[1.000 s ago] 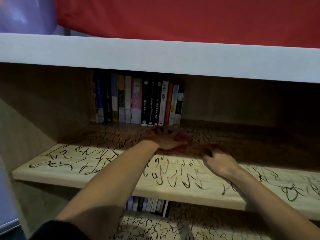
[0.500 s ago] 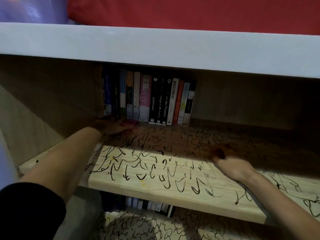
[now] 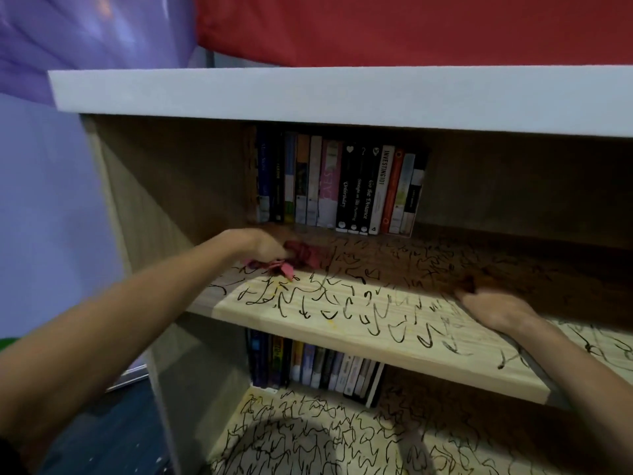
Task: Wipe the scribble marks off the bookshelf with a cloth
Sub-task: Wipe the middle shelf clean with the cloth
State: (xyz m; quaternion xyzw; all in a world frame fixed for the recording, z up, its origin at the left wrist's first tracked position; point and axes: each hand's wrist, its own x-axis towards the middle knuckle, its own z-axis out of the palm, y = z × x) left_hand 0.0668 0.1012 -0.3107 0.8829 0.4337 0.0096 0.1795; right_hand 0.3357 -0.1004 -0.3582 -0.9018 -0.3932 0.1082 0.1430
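Note:
A wooden bookshelf board (image 3: 342, 334) carries black scribble marks (image 3: 373, 317) over most of its top. My left hand (image 3: 263, 246) grips a bunched pink-red cloth (image 3: 301, 257) and holds it down on the board's back left part, just in front of the books. My right hand (image 3: 493, 308) rests on the board further right, fingers reaching back into shadow; their tips are hard to make out. A small stretch at the board's left front corner shows few marks.
A row of upright books (image 3: 342, 186) stands at the back of the shelf. A white top panel (image 3: 342, 97) overhangs it. The lower shelf (image 3: 342, 437) is also scribbled and holds more books (image 3: 318, 366). The left side wall (image 3: 154, 186) is close to my left hand.
My left hand with the cloth swept from the shelf's middle to the back left and has since come a little forward and right. My right hand stays planted.

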